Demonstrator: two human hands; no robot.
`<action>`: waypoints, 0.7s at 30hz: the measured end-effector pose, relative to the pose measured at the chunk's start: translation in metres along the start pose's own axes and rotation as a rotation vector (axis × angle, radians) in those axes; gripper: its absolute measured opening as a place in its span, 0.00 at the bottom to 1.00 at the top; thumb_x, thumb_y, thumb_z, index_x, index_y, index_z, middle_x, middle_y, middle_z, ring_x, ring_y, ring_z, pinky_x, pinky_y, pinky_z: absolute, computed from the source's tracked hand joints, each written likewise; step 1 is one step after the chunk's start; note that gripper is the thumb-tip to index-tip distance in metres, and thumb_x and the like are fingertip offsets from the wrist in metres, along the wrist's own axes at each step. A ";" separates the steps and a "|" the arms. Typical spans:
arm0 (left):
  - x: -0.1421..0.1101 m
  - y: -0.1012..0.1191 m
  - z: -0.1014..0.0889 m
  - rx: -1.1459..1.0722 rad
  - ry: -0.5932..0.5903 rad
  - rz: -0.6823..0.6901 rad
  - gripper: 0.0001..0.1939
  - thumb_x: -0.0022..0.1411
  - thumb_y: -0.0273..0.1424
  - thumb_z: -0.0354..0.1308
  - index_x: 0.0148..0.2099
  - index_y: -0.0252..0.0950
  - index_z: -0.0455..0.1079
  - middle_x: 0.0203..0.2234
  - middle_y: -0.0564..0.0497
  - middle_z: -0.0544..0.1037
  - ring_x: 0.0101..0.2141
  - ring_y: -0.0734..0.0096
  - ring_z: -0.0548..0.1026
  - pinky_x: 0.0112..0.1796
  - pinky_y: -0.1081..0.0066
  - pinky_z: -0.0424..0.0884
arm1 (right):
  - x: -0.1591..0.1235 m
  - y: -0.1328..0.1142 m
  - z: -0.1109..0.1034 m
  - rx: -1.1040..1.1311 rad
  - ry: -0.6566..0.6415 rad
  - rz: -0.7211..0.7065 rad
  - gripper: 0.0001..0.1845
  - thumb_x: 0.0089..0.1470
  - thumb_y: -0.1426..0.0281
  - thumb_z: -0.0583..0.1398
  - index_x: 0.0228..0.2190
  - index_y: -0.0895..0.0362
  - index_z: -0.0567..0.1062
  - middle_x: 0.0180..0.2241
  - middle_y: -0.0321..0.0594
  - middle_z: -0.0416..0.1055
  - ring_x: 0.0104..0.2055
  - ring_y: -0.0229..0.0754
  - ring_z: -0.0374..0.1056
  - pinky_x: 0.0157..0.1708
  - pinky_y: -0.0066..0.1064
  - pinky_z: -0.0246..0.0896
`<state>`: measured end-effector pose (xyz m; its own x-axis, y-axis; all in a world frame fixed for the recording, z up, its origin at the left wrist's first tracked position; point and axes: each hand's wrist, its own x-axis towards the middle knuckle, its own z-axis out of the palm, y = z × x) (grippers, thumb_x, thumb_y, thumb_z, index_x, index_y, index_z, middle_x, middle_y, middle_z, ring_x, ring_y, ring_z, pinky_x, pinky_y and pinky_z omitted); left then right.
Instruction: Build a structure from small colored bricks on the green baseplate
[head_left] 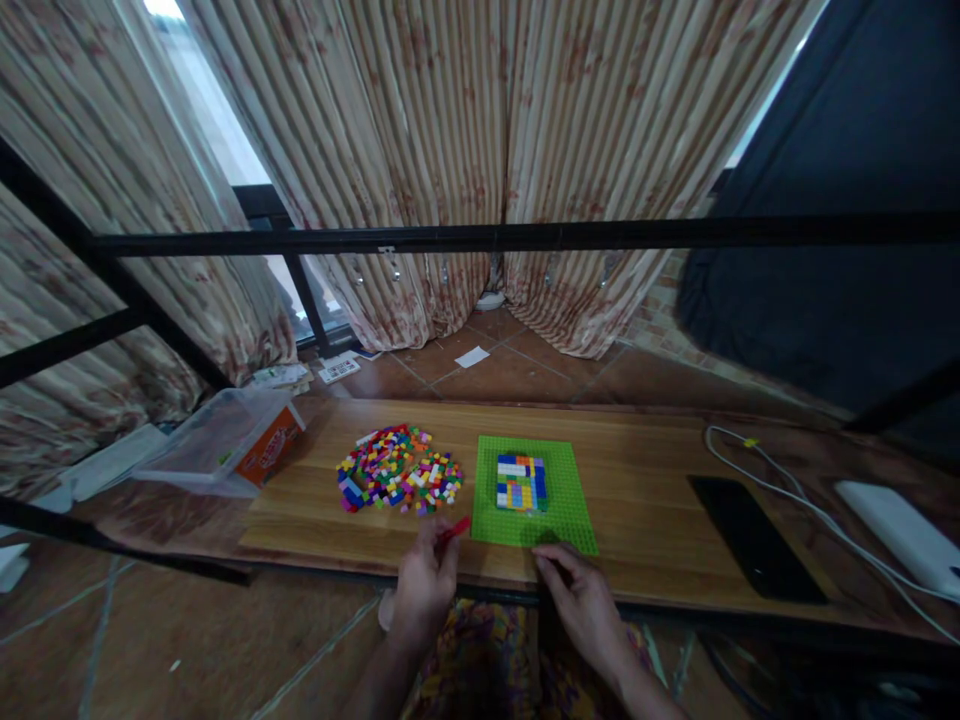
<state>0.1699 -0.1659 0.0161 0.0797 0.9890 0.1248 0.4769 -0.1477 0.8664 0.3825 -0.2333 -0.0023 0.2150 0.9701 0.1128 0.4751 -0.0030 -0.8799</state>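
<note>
My left hand (pixel 429 572) is closed on a long, narrow red toy-brick piece (pixel 454 530), whose tip points toward the green baseplate (pixel 489 522). At the baseplate's near edge, my right hand (pixel 576 590) has its thumb and fingers drawn together; anything between them is too small or hidden to make out. A low, roughly square build of multicoloured bricks (pixel 523 484) sits on the plate's middle, with blue along its right side and white and yellow inside. Left of the plate, a loose pile of small coloured bricks (pixel 401 470) is spread over the wooden table.
A clear plastic box (pixel 217 440) with an orange label stands at the table's left end. To the right lie a black phone-like slab (pixel 754 540), a white cable (pixel 806 497) and a white power-bank-like block (pixel 900 535). A black metal rail (pixel 480 238) crosses beyond the table.
</note>
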 end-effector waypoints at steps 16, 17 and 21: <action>0.041 0.037 0.036 0.064 0.021 0.044 0.12 0.61 0.27 0.52 0.43 0.38 0.76 0.39 0.49 0.81 0.39 0.69 0.78 0.43 0.69 0.72 | 0.002 0.002 -0.002 -0.021 -0.025 -0.040 0.16 0.61 0.62 0.53 0.38 0.54 0.79 0.35 0.41 0.76 0.38 0.44 0.72 0.40 0.31 0.65; 0.042 0.037 0.038 0.073 0.022 0.035 0.12 0.61 0.27 0.52 0.43 0.38 0.76 0.38 0.50 0.81 0.38 0.70 0.78 0.42 0.70 0.72 | 0.003 0.002 -0.002 -0.022 -0.027 -0.043 0.16 0.62 0.62 0.53 0.38 0.54 0.78 0.35 0.41 0.76 0.39 0.44 0.73 0.41 0.31 0.65; 0.048 0.040 0.045 0.133 0.020 -0.025 0.12 0.60 0.26 0.53 0.43 0.37 0.76 0.36 0.49 0.82 0.36 0.71 0.78 0.39 0.72 0.71 | 0.003 0.001 -0.002 -0.029 -0.018 -0.043 0.17 0.61 0.62 0.53 0.39 0.54 0.79 0.35 0.41 0.76 0.39 0.44 0.73 0.41 0.31 0.65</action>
<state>0.2323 -0.1245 0.0344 0.0498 0.9921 0.1148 0.5902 -0.1219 0.7980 0.3859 -0.2307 -0.0020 0.1787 0.9736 0.1421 0.5083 0.0323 -0.8606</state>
